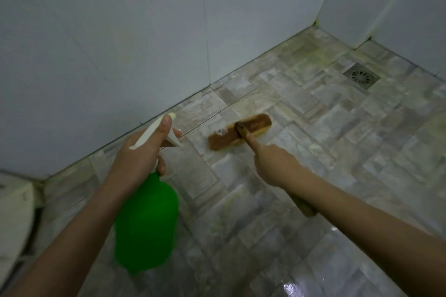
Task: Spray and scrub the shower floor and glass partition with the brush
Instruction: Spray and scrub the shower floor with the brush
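My left hand (140, 154) grips the white trigger head of a green spray bottle (147, 222), which hangs below the hand with its nozzle pointing toward the wall base. My right hand (272, 164) is closed around the wooden handle of a scrub brush, index finger stretched along it. The brush head (241, 134) is brown wood with pale bristles and presses flat on the stone-pattern floor tiles (325, 176) near the wall. The handle's end sticks out below my forearm. No glass partition is visible.
White tiled walls (120, 43) meet the floor along a diagonal line. A square metal drain (361, 75) sits at the far right near a wall corner. A white fixture (13, 219) stands at the left edge. The near floor is wet and shiny.
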